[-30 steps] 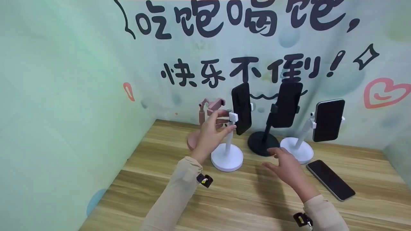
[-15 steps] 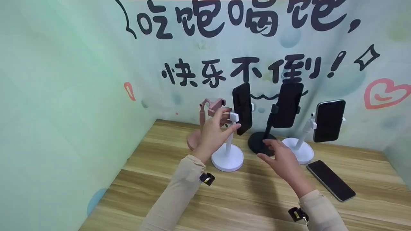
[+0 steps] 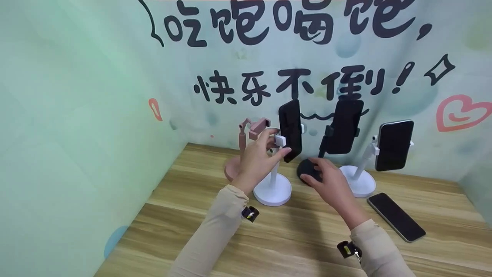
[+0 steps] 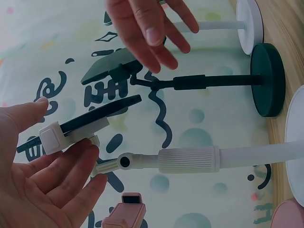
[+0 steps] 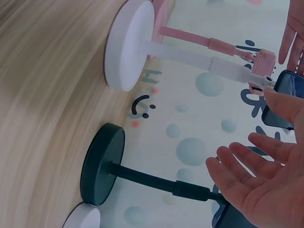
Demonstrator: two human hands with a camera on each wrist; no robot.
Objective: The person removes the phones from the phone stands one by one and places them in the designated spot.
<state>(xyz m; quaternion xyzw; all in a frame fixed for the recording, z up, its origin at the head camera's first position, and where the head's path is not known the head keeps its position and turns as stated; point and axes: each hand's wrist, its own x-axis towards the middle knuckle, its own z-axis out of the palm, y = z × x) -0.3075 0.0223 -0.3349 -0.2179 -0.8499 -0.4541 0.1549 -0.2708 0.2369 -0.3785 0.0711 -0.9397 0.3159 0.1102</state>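
A white phone stand [image 3: 272, 190] holds a black phone [image 3: 291, 130] upright, turned nearly side-on in the head view. My left hand [image 3: 258, 159] is at that stand's white clamp [image 4: 52, 137], fingers behind it. In the left wrist view the thumb stands apart from the phone, and the fingers are loosely bent. My right hand [image 3: 330, 181] hovers in front of the black phone stand [image 5: 102, 164], thumb and fingers spread with nothing between them. Beyond it, the black stand carries another dark phone [image 3: 344, 127].
A pink phone stand [image 3: 232, 169] without a phone stands behind my left hand. To the right, a second white stand [image 3: 363, 184] holds a phone [image 3: 394, 145]. One more phone [image 3: 396, 216] lies flat on the wooden table [image 3: 269, 242]. A printed backdrop rises close behind.
My right hand has moved left and away from me, from beside the right white stand to before the black stand's base. My left hand has shifted slightly right at the clamp.
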